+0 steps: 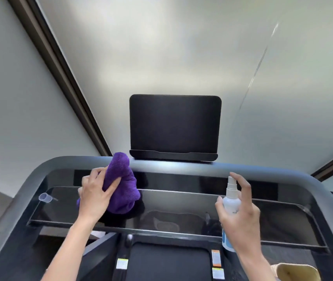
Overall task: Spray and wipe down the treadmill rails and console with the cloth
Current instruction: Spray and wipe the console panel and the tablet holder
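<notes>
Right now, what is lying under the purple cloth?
The purple cloth, gripped by the left hand, lies on the glossy black console. Whatever sits directly beneath it is covered.

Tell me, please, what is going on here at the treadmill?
A person is cleaning the glossy black treadmill console. The left hand holds a bunched purple microfibre cloth against its upper edge. The right hand grips a small white spray bottle, index finger raised over the nozzle. A small clear cap lies on the console.

plush purple cloth (pixel 122 185), glossy black console (pixel 181 205)
</notes>
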